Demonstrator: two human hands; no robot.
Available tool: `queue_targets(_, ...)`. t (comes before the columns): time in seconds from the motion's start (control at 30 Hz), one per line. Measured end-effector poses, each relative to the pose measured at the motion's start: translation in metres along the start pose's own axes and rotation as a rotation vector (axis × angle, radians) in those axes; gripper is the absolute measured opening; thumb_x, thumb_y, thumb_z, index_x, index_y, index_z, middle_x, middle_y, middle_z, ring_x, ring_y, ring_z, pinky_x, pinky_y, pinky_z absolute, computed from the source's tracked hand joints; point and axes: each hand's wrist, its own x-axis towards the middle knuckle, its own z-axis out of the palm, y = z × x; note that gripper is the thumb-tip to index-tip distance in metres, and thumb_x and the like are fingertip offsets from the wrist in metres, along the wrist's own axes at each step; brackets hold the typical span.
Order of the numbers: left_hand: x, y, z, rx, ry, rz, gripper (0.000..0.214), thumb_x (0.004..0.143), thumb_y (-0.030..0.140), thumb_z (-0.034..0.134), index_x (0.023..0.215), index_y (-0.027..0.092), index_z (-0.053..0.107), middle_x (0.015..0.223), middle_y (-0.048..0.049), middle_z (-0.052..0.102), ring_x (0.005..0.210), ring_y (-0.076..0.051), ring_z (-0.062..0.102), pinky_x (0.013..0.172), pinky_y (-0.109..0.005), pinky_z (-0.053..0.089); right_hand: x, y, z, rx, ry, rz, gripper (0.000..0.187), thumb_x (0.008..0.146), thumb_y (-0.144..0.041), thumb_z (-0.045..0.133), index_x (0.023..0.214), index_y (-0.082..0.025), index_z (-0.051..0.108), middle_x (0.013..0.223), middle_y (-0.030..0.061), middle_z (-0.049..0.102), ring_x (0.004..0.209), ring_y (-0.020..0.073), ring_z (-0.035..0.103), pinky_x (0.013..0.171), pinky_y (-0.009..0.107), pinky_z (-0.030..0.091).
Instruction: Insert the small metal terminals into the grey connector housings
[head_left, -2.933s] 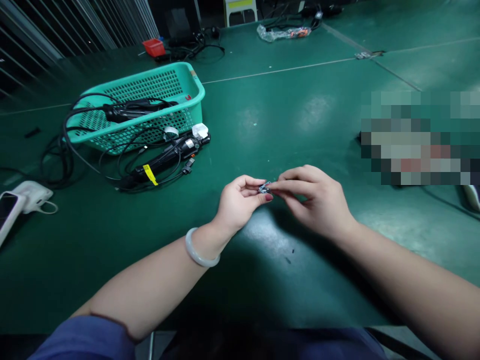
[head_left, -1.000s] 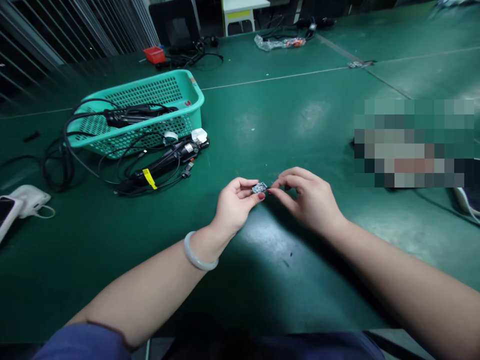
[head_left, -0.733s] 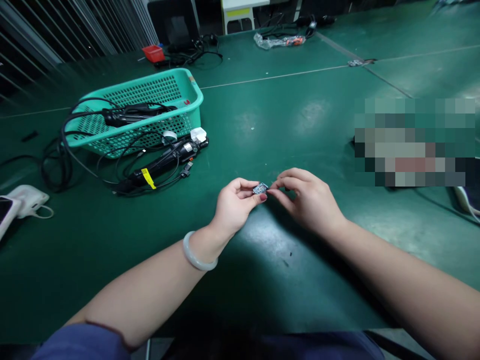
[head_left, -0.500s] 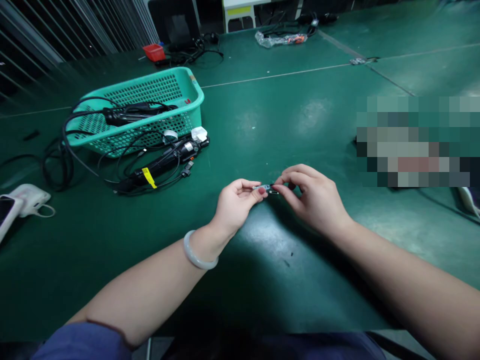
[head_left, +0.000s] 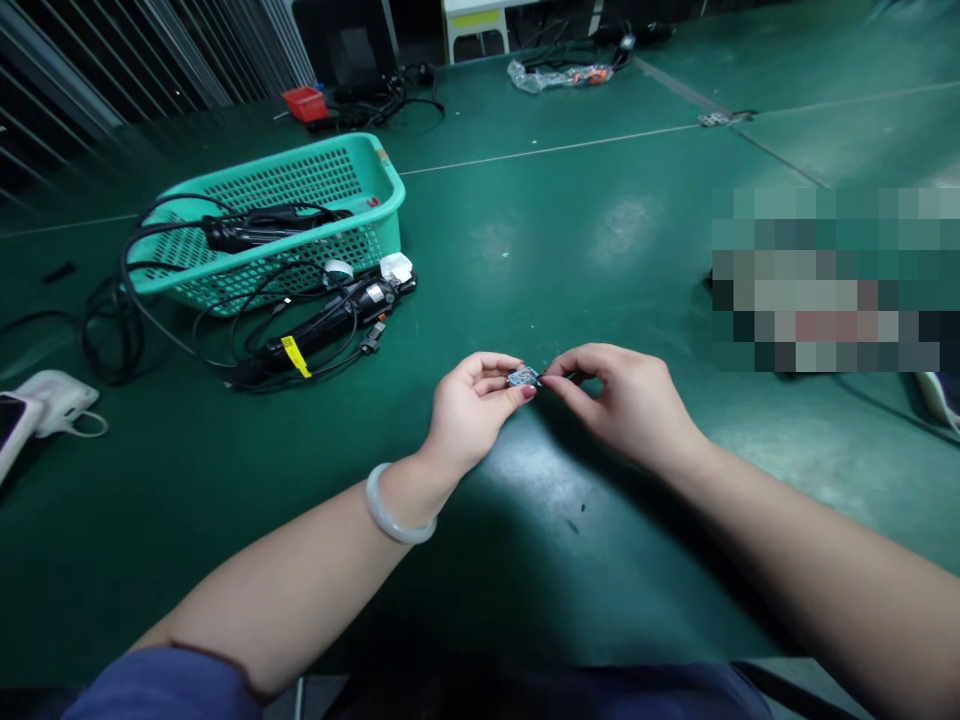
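Observation:
A small grey-blue piece that looks like a circuit board [head_left: 523,376] is pinched between the thumb and fingers of my left hand [head_left: 474,405]. Its patterned face is turned up toward me. My right hand [head_left: 619,395] has thumb and forefinger pressed together at the board's right edge. Whatever sits between those fingertips is too small to make out. Both hands are just over the green table [head_left: 480,560], and a pale bangle [head_left: 390,510] circles my left wrist.
A turquoise basket [head_left: 390,190] with black cables stands at the left. Before it lies a black cabled tool [head_left: 322,335] with a yellow tag. A white device [head_left: 64,400] is at the far left, a plastic bag [head_left: 547,77] at the back. The right side is pixelated.
The small board has turned so that its flat face shows more. My right hand's fingers have shifted slightly left and down along its edge.

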Motion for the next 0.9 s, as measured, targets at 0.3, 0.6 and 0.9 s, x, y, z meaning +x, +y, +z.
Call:
queue_targets(0.3, -0.0029, 0.0014, 0.0023, 0.067, -0.005, 0.009, 0.031, 0.058, 0.015, 0.079, 0.082, 0.015, 0.061, 0.083, -0.0024, 0.068, 0.080, -0.014, 0.066, 0.083, -0.033, 0.053, -0.0011, -0.0037, -0.0010, -0.155, -0.044, -0.096, 0.016, 0.088, -0.025, 0.052, 0.079, -0.018, 0.065, 0.081, 0.0060, 0.070, 0.073, 0.0175, 0.064, 0.067, 0.029, 0.049)
queue_targets(0.6, -0.0033, 0.0004, 0.0033, 0.037, 0.002, -0.004, 0.030, 0.056, 0.013, 0.079, 0.080, 0.016, 0.061, 0.079, -0.0024, 0.069, 0.078, -0.015, 0.067, 0.083, -0.035, 0.053, -0.0018, -0.0049, -0.0017, -0.232, -0.074, -0.103, 0.018, 0.089, -0.024, 0.051, 0.080, -0.017, 0.065, 0.080, 0.0071, 0.069, 0.072, 0.0184, 0.064, 0.066, 0.030, 0.049)
queue_targets(0.9, -0.0040, 0.0003, 0.0024, 0.054, -0.002, 0.019, 0.029, 0.058, 0.014, 0.078, 0.081, 0.016, 0.060, 0.080, -0.0021, 0.069, 0.079, -0.014, 0.067, 0.082, -0.033, 0.054, -0.0028, -0.0034, 0.0003, -0.321, -0.084, -0.134, 0.020, 0.090, -0.023, 0.049, 0.079, -0.016, 0.064, 0.078, 0.0065, 0.066, 0.069, 0.0176, 0.061, 0.064, 0.028, 0.045)
